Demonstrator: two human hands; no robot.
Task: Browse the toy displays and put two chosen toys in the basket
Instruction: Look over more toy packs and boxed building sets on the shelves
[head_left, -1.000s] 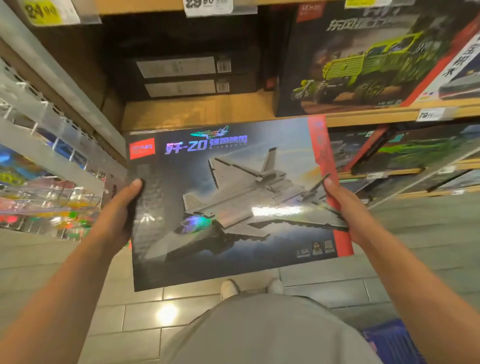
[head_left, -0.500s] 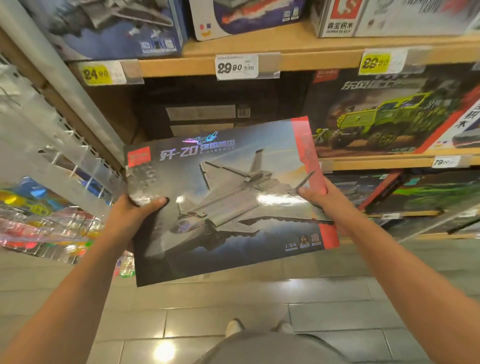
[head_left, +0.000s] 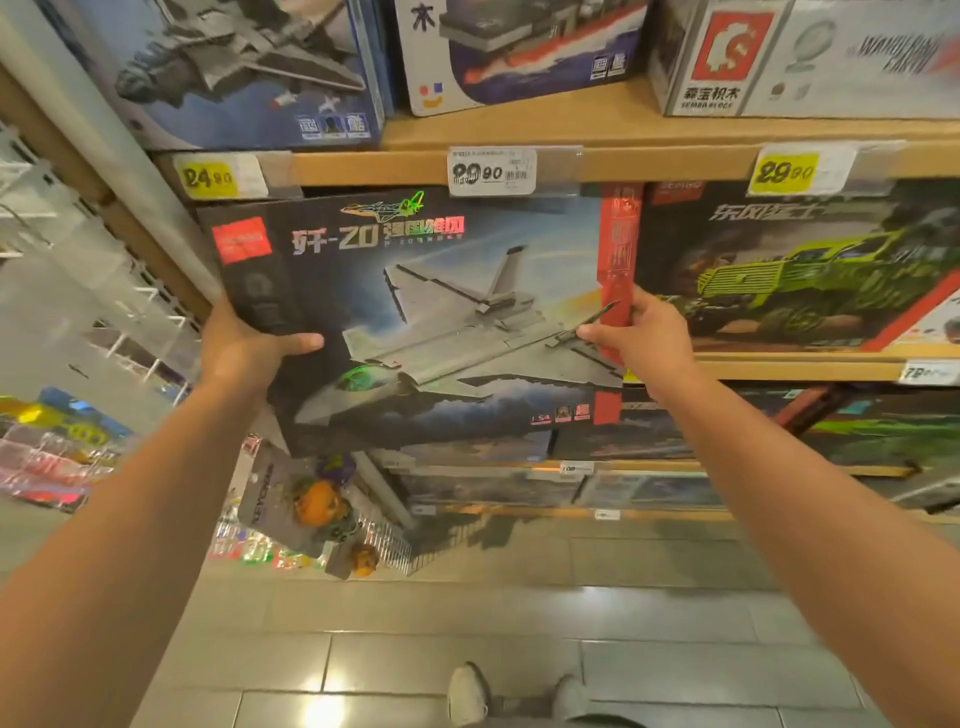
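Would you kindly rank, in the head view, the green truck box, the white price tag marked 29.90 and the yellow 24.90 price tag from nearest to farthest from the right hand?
Measured from the right hand:
1. Green truck box, just to its right on the same shelf.
2. White price tag, above and to its left on the shelf edge.
3. Yellow 24.90 price tag, far left on that edge.

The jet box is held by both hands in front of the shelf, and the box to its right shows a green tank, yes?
Not quite. In the head view both hands, left and right, hold the jet box in front of the shelf, but the box to its right shows a green truck, not a tank.
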